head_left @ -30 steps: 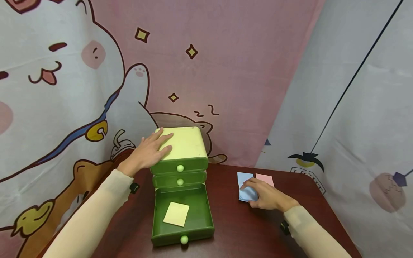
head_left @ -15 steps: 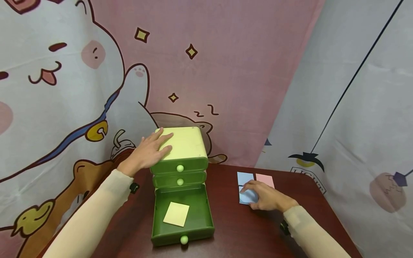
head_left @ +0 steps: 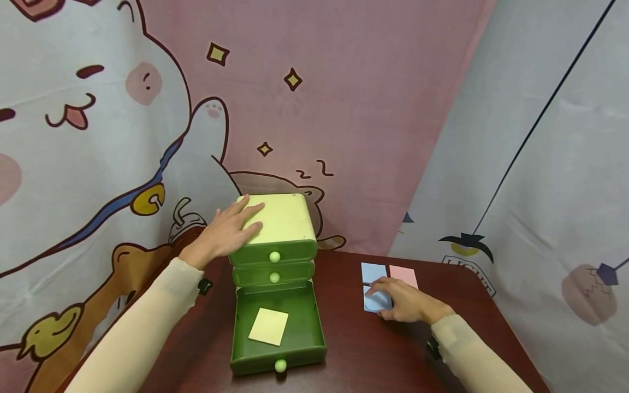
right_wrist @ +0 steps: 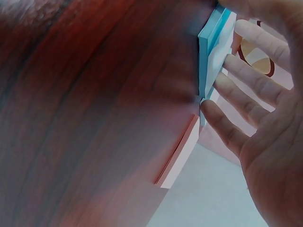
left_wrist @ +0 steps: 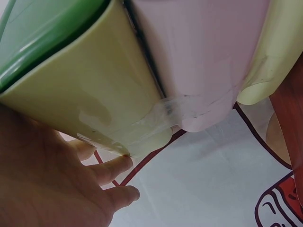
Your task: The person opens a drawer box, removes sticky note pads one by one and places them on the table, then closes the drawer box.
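My left hand [head_left: 223, 229] rests on the cream top of a small green drawer cabinet [head_left: 282, 215], fingers spread; the left wrist view shows them along its edge [left_wrist: 94, 175]. The bottom drawer [head_left: 300, 333] is pulled out with a yellow sticky note pad [head_left: 268, 326] lying in it. On the table to the right, my right hand [head_left: 405, 301] pinches a blue sticky note pad [head_left: 377, 301] between thumb and fingers. A second blue pad [head_left: 374, 272] lies just behind it, a narrow gap apart. A pink pad [head_left: 404, 274] lies beside that one.
Two upper drawers [head_left: 274, 267] are shut. The dark red-brown table [head_left: 349, 338] ends at a printed curtain [head_left: 354, 136] behind and at the right. Clear tape [left_wrist: 156, 118] spans the cabinet's side in the left wrist view.
The right hand has drawn the nearer blue pad slightly towards me, so a gap now shows between the two blue pads. The left hand has stayed on the cabinet.
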### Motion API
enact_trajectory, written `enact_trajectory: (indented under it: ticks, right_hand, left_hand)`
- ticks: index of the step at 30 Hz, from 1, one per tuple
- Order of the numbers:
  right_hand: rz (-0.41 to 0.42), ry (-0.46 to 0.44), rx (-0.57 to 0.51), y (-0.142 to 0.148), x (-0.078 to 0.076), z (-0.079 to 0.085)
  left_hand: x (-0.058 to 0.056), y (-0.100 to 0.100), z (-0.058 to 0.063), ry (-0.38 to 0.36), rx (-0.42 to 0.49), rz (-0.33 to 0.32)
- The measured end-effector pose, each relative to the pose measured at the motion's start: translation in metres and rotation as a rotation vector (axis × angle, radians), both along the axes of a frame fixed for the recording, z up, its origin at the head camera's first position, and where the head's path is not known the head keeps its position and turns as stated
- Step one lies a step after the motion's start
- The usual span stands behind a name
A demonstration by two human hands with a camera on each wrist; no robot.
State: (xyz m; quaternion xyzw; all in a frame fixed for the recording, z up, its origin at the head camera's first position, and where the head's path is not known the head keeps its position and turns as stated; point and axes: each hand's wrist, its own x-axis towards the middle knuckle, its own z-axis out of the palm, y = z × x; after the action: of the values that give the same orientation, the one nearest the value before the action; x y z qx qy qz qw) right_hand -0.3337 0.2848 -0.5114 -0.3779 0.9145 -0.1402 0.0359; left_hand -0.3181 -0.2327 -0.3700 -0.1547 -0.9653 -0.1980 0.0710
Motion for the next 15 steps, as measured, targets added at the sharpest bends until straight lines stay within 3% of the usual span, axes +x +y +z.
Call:
enact_trajectory:
  ticks: [15]
  right_hand:
    - [0.018, 0.057, -0.019, -0.0007, -0.0006, -0.0008]
  left_hand:
    - [0.0004, 0.0005, 0.0008, 0.004, -0.005, 0.0]
